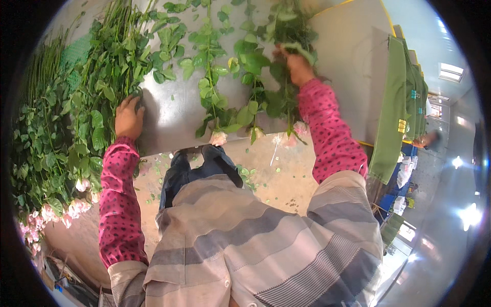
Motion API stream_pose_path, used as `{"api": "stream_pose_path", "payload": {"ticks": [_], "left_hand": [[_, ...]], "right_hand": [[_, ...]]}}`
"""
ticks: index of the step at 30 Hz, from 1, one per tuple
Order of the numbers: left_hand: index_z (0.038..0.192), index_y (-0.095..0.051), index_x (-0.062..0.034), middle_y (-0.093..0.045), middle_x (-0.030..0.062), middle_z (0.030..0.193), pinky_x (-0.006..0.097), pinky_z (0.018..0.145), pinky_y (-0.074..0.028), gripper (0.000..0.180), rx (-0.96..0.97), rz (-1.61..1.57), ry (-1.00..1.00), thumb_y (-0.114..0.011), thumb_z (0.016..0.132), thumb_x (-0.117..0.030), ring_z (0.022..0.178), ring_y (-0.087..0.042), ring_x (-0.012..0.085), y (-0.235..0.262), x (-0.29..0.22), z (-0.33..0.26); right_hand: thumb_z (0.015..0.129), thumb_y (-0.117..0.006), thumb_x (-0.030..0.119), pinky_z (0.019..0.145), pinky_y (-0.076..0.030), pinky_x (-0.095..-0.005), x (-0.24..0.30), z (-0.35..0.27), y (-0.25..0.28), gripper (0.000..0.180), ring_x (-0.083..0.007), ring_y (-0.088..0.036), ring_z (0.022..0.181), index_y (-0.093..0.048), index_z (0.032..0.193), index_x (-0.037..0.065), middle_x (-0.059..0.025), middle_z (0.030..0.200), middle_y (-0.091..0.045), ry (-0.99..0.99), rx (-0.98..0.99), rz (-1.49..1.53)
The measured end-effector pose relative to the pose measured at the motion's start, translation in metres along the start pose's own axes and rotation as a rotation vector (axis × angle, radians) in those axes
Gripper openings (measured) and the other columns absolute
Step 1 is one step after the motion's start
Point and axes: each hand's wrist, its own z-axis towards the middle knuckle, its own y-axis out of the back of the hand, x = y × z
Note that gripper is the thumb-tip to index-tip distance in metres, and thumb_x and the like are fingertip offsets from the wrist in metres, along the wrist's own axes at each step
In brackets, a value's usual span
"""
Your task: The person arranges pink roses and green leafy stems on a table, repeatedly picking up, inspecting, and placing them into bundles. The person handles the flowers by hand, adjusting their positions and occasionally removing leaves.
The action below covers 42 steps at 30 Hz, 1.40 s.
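My right hand [297, 65] is closed around a bunch of rose stems [280, 97] lying on the metal table [169, 120]; their pale pink blooms [289, 138] hang over the near edge. My left hand [128, 118] rests flat, fingers apart, at the edge of a big pile of leafy rose stems [87, 102] on the left of the table. Between my hands lie two loose stems [209, 77] with a pink bloom [218, 138] at the edge. Both forearms wear pink dotted sleeves.
More pink blooms [56, 212] from the left pile hang toward the floor. Leaves and petals litter the concrete floor [276, 179]. Green cloths [396, 102] hang over a partition on the right, and another person's hand [428, 139] shows beyond them.
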Motion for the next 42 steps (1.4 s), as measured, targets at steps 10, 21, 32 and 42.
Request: {"api": "stream_pose_path", "payload": {"ticks": [10, 21, 32, 42], "left_hand": [[0.12, -0.059, -0.0063, -0.049, 0.0157, 0.135, 0.044, 0.1, -0.041, 0.04, 0.019, -0.05, -0.019, -0.064, 0.082, -0.015, 0.118, -0.048, 0.0389, -0.005, -0.014, -0.003], [0.115, -0.062, -0.0036, -0.055, 0.0168, 0.129, 0.042, 0.101, -0.039, 0.034, -0.021, -0.122, 0.045, -0.062, 0.082, -0.013, 0.118, -0.05, 0.0365, 0.005, -0.005, -0.002], [0.114, -0.062, -0.0029, -0.058, 0.0174, 0.124, 0.041, 0.098, -0.043, 0.031, -0.044, -0.198, 0.023, -0.061, 0.084, -0.014, 0.115, -0.054, 0.0355, 0.007, -0.002, -0.004], [0.099, -0.06, -0.0093, -0.067, 0.0154, 0.091, 0.048, 0.071, -0.052, 0.022, -0.139, 0.085, 0.244, -0.06, 0.086, -0.027, 0.082, -0.065, 0.0391, 0.04, 0.0, -0.021]], "right_hand": [[0.09, -0.053, 0.012, 0.08, -0.049, -0.0457, -0.127, 0.057, -0.055, 0.016, -0.0282, -0.06, 0.089, -0.06, 0.101, 0.001, -0.0111, 0.103, -0.064, 0.169, -0.187, 0.329], [0.079, -0.066, 0.014, 0.08, -0.049, -0.0446, -0.087, 0.04, -0.046, 0.023, -0.0371, -0.062, 0.093, -0.064, 0.1, 0.004, -0.0172, 0.099, -0.066, 0.17, -0.304, -0.147], [0.075, -0.063, 0.01, 0.077, -0.052, -0.0393, -0.045, 0.003, 0.077, 0.032, -0.0313, -0.066, 0.087, -0.062, 0.106, 0.005, -0.0147, 0.091, -0.068, 0.457, -0.719, -0.189], [0.089, -0.05, 0.011, 0.085, -0.049, -0.0485, -0.1, 0.005, 0.089, 0.039, -0.0429, -0.06, 0.098, -0.048, 0.126, -0.001, -0.0247, 0.104, -0.063, 0.179, -0.667, -1.009]]}}
